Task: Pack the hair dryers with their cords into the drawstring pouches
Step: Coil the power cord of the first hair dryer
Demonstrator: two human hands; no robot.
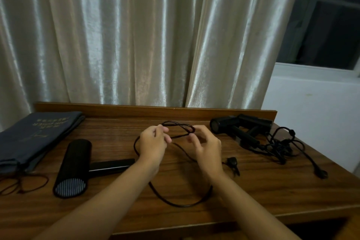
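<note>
A black hair dryer lies on the wooden table at the left, its grille toward me and its handle pointing right. Its black cord runs in loose loops across the table's middle, with the plug lying to the right. My left hand pinches a loop of this cord above the table. My right hand holds the same loop at its other end with the fingertips. Grey-blue drawstring pouches lie stacked at the far left. Two more black dryers lie at the back right with tangled cords.
A raised wooden ledge runs along the table's back, with pale curtains hanging behind it. The pouches' dark drawstrings trail near the front left. A white wall and a dark window are to the right.
</note>
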